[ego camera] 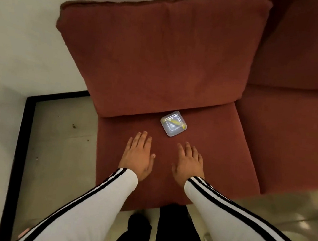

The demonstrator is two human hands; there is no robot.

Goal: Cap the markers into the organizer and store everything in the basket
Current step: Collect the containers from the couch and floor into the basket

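I have both hands out over the sofa seat (219,155), palms down, fingers straight and spread, holding nothing. The left hand (138,155) and right hand (188,162) sit side by side with a gap between them. I cannot tell whether they rest on the fabric or hover just above it.

The organizer (173,123), a small clear square box, lies on the seat just ahead of my right hand, near the foot of the back cushion (160,52). Something yellow inside it looks like a marker (175,122). I cannot make out whether it is capped.

No loose markers or caps show on the seat, so I judge the capping done or nearly so, with storing as the step in hand. No basket shows in view.

Next I would reach the right hand forward and take the organizer by its sides, keeping it level so the contents stay put. Then I must turn my head to find the basket before carrying anything.
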